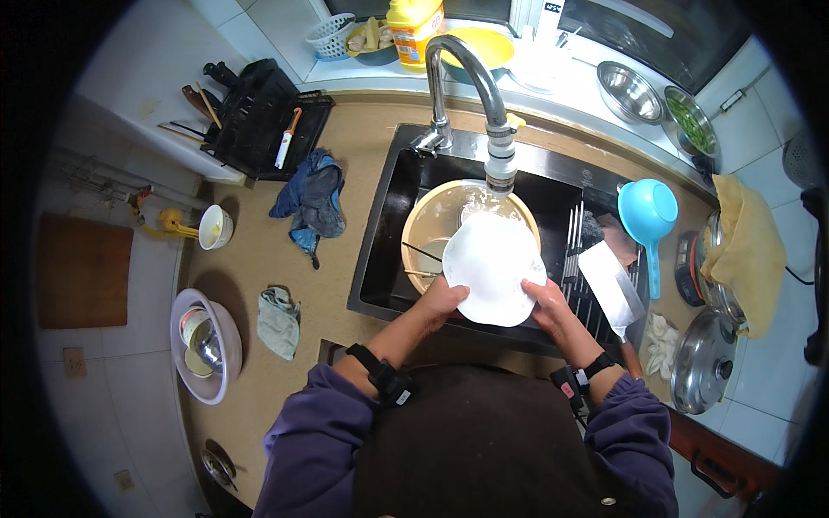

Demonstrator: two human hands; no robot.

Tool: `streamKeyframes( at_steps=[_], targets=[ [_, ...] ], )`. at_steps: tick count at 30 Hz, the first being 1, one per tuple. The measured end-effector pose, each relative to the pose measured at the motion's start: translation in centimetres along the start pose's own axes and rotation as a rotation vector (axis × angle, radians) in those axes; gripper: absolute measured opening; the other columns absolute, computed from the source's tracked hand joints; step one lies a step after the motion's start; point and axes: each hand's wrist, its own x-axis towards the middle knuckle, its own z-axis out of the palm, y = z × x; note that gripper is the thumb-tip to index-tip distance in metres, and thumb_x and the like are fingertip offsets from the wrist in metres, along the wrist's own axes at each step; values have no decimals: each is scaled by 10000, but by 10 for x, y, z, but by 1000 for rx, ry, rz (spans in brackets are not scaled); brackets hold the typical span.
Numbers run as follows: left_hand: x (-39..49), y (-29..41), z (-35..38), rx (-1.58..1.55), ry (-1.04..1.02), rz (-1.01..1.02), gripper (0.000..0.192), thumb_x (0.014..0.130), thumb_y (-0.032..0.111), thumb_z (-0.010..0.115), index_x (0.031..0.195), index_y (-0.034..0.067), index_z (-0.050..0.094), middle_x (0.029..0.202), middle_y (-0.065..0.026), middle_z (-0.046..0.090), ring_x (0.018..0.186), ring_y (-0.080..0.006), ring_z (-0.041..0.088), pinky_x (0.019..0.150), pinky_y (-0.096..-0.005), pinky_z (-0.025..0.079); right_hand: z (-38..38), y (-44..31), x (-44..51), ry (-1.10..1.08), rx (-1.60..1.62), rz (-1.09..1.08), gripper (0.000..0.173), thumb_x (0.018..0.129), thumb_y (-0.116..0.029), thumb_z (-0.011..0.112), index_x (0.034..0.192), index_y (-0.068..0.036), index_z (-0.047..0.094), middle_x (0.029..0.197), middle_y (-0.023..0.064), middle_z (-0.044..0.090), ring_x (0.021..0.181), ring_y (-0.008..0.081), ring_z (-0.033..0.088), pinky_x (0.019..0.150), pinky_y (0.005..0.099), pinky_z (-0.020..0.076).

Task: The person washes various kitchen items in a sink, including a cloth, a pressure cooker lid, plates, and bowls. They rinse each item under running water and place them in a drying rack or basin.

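Observation:
Between my two hands I hold a white plate point(495, 269) with a wavy rim, above the front of the dark sink point(382, 246). My left hand point(443, 301) grips its near left edge, thumb on top. My right hand point(547, 301) has the near right edge the same way. Behind and partly under the plate, a beige basin point(418, 213) of water stands in the sink. Dishes in it are partly hidden, and chopsticks point(421, 273) stick out at its left. The chrome faucet point(469, 58) arches over the basin, its white nozzle point(500, 171) above the far side.
Right of the basin, a cleaver point(609, 285) and a blue ladle point(647, 207) lie at the sink's drying rack point(573, 249). Cloths point(314, 197), a lilac basin point(227, 349) of bowls and a black knife rack point(259, 123) sit on the left. A pot lid point(703, 362) is far right.

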Motion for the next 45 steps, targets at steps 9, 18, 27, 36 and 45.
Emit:
streamKeyframes(
  at_steps=[9, 18, 27, 36, 45],
  targets=[
    [-33, -12, -13, 808, 381, 452, 393, 803, 87, 468, 1191, 45, 427, 985, -251, 580, 924, -411, 566, 785, -440, 463, 30, -8, 9, -10, -785, -1, 497, 783, -134, 602, 1235, -25, 428, 1208, 156, 492, 1118, 269, 483, 891, 392, 424],
    [-73, -1, -40, 1297, 228, 862, 328, 814, 72, 433, 1139, 31, 424, 1083, -167, 539, 968, -324, 575, 781, -388, 494, -19, -5, 51, -158, -1274, -658, 486, 785, -132, 610, 1208, 37, 441, 1107, 195, 550, 1054, 284, 530, 898, 332, 401],
    [-140, 20, -102, 1230, 373, 976, 412, 787, 47, 452, 1196, 19, 412, 1170, -173, 504, 986, -325, 560, 805, -392, 472, 22, 15, 20, -140, -1408, -472, 332, 744, -35, 573, 1070, 14, 531, 991, 161, 589, 948, 257, 592, 785, 329, 475],
    [-320, 42, -266, 1217, 1148, 993, 530, 679, 27, 656, 1159, 59, 434, 1124, -146, 552, 926, -312, 601, 756, -357, 521, 58, 63, 35, -151, -1556, -654, 351, 695, -8, 616, 1039, 20, 548, 1011, 169, 544, 901, 285, 570, 777, 334, 472],
    [-449, 2, -414, 1298, 1901, 432, 475, 708, -77, 464, 1162, 55, 414, 957, -167, 568, 810, -367, 592, 668, -437, 499, 84, 81, 40, -105, -1631, -605, 289, 690, 31, 575, 979, 20, 563, 995, 171, 542, 913, 298, 557, 790, 336, 461]
  ],
)
